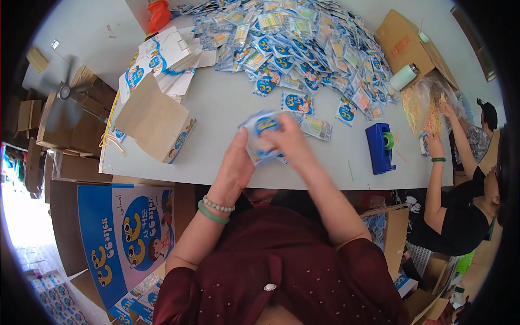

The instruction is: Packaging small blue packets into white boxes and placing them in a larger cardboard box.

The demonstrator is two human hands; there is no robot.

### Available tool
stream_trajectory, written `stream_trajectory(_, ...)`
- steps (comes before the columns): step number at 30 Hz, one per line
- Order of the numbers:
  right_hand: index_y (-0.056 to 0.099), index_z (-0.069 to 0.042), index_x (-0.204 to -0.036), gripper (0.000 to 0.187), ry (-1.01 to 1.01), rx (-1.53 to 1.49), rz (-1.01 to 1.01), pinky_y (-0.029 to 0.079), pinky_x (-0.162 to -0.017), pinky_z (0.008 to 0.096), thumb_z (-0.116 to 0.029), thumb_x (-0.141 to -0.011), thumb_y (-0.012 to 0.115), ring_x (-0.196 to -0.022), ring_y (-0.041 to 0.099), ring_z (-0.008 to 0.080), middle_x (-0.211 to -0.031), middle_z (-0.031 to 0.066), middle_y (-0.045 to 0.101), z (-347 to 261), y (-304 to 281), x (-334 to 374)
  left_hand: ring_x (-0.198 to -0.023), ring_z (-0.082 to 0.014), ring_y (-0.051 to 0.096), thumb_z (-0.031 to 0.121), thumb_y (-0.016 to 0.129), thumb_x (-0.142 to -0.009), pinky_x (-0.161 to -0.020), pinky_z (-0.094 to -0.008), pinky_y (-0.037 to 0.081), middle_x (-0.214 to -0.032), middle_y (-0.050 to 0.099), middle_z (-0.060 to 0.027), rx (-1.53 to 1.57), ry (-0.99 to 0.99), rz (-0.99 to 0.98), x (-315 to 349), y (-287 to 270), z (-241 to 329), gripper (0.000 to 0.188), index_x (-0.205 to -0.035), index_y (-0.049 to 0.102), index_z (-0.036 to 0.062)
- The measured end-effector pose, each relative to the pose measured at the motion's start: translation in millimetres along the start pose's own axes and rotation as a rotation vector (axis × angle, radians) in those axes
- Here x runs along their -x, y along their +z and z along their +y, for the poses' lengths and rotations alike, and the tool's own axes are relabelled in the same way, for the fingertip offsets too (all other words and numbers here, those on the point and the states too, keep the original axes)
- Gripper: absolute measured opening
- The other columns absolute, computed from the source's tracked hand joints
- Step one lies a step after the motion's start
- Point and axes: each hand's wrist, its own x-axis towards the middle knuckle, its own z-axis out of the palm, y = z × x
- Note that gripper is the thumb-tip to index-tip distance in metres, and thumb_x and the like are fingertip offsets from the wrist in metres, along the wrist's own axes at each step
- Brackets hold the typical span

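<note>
The left hand (238, 160) grasped a blue-and-white packet (257, 142) over the front part of the desk (216, 116), thumb toward its near face; blur hid whether more than 1 packet was in the grip. The right hand (287, 141) was bent over the packet's right side, its fingers overlapping it, but they were too blurred to tell whether they pinched it or only touched it. A beaded bracelet (222, 208) and a green bangle (213, 214) circled the left wrist. Just beyond the hands, loose packets lay flat, among them a clear-faced packet (317, 128) with coloured sticks inside, near the right hand. Farther back, a large heap of packets (303, 49) covered the far side of the desk. To the left stood a small open box (149, 116), with a stack of white cartons (162, 59) behind it. To the right, a blue tape dispenser (379, 157) held a green roll (388, 141), and a thin green stick (350, 170) lay between it and the hands. At the right end, a co-worker's 2 hands (433, 145) were beside a clear bag of sticks (425, 108), near a pale green bottle (404, 77) and a brown carton (403, 43).
</note>
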Motion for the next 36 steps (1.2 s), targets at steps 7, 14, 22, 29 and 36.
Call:
stream_trajectory(7, 0.054, 0.0, -0.11, 0.036, -0.203, 0.78, 0.109, 0.044, -0.09, 0.0445, -0.022, -0.082, 0.062, -0.104, 0.057, 0.0344, -0.111, 0.0211, 0.058, 22.9, -27.2, -4.2, -0.098, -0.0232, 0.064, 0.007, 0.051, -0.095, -0.084, -0.0412, 0.056, -0.107, 0.063, -0.0101, -0.087, 0.018, 0.121, 7.8, -14.7, 4.5, 0.025, -0.12, 0.05, 0.0027)
stream_trajectory(14, 0.056, -0.002, -0.095, 0.026, -0.403, 1.435, 0.473, 0.046, -0.079, 0.0421, -0.017, -0.076, 0.066, -0.092, 0.06, 0.0331, -0.091, 0.0158, 0.063, 58.2, -126.9, -12.8, -0.094, -0.0235, 0.066, 0.008, 0.05, -0.096, -0.081, -0.0395, 0.058, -0.107, 0.064, -0.0121, -0.023, -0.019, 0.125, 1.1, -18.2, 6.6, 0.024, -0.119, 0.05, 0.0015)
stream_trajectory(22, 0.056, -0.007, -0.097, 0.022, -0.074, 0.964, 0.117, 0.048, -0.073, 0.0409, -0.015, -0.077, 0.062, -0.086, 0.062, 0.0313, -0.093, 0.0089, 0.064, -5.5, -87.7, -56.3, -0.095, -0.0243, 0.066, 0.003, 0.058, -0.089, -0.086, -0.0413, 0.057, -0.106, 0.064, -0.0125, 0.022, -0.027, 0.092, 0.7, -26.6, 14.2, 0.03, -0.118, 0.051, 0.001)
stream_trajectory(29, 0.055, -0.012, -0.124, 0.049, 0.171, 1.427, 0.1, 0.039, -0.096, 0.052, -0.029, -0.079, 0.065, -0.121, 0.05, 0.0306, -0.126, 0.0109, 0.056, -1.7, -74.6, -103.9, -0.097, -0.0255, 0.065, 0.005, 0.06, -0.088, -0.086, -0.0428, 0.055, -0.108, 0.064, -0.0112, -0.001, -0.005, 0.111, 8.7, -31.2, 21.5, 0.037, -0.123, 0.049, 0.0029)
stream_trajectory(36, 0.061, -0.008, -0.104, 0.048, 0.128, 1.441, 0.089, 0.047, -0.085, 0.0462, -0.034, -0.067, 0.073, -0.105, 0.058, 0.0342, -0.112, 0.0159, 0.062, -1.5, -101.4, -86.5, -0.099, -0.0248, 0.064, 0.0, 0.053, -0.091, -0.086, -0.0397, 0.056, -0.112, 0.062, -0.0135, -0.004, 0.018, 0.092, 10.3, -22.4, 23.0, 0.034, -0.124, 0.046, 0.0015)
